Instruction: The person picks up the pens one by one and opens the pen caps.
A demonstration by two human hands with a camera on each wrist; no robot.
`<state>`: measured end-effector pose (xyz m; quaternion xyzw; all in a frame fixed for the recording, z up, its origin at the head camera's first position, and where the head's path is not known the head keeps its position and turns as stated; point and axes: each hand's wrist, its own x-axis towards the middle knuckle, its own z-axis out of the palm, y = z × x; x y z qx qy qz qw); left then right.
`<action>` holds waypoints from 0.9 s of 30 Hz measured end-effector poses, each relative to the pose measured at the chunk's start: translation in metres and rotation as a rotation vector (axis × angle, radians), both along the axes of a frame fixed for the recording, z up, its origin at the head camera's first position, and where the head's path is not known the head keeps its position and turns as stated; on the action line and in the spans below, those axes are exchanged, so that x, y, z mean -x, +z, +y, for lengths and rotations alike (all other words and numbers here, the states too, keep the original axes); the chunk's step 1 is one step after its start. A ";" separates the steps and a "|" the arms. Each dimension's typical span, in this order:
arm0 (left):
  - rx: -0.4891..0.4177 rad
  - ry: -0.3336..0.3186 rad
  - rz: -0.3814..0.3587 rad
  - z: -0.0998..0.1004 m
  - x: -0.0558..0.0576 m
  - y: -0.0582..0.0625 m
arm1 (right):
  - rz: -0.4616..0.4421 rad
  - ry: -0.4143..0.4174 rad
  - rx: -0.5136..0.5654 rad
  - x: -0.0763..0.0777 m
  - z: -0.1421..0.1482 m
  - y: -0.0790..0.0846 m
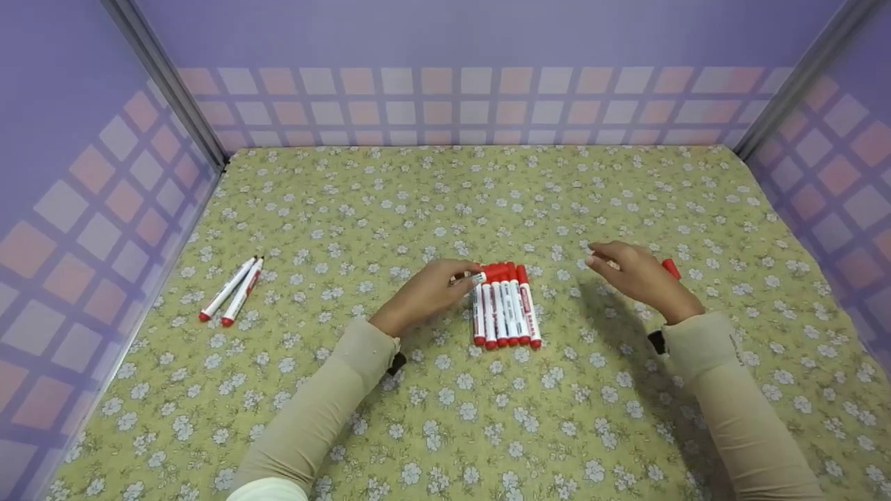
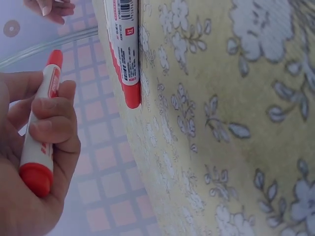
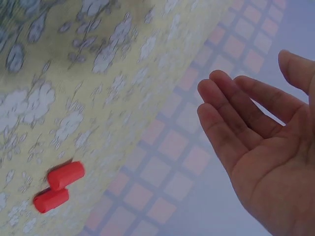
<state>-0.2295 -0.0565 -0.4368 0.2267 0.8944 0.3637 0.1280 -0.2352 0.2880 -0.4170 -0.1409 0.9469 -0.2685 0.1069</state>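
Note:
My left hand [image 1: 437,291] grips a white marker [image 2: 40,118] with a red cap and a red end, fingers curled round its barrel. It is held just above the left end of a row of several capped red markers [image 1: 511,313] lying side by side on the cloth. In the left wrist view part of a row marker [image 2: 129,46] shows near the top. My right hand [image 1: 637,275] hovers to the right of the row, its fingers [image 3: 241,105] loosely extended and its palm holding nothing. Two loose red caps [image 3: 66,174] lie on the cloth near it.
Two uncapped white markers [image 1: 242,292] with red ends lie at the left of the table. A flowered yellow-green cloth [image 1: 418,209] covers the tabletop. Purple panels with a checked band [image 1: 473,97] stand along the back and both sides.

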 end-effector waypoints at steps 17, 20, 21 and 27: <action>0.190 -0.142 0.391 0.014 -0.012 0.008 | 0.209 0.317 -0.061 -0.022 -0.060 0.009; 0.183 -0.171 0.428 0.015 -0.013 0.008 | 0.201 0.341 -0.058 -0.023 -0.068 0.009; 0.177 -0.180 0.437 0.015 -0.013 0.009 | 0.199 0.349 -0.054 -0.023 -0.070 0.009; 0.172 -0.219 0.477 0.016 -0.014 0.008 | 0.261 0.451 -0.020 -0.023 -0.082 0.004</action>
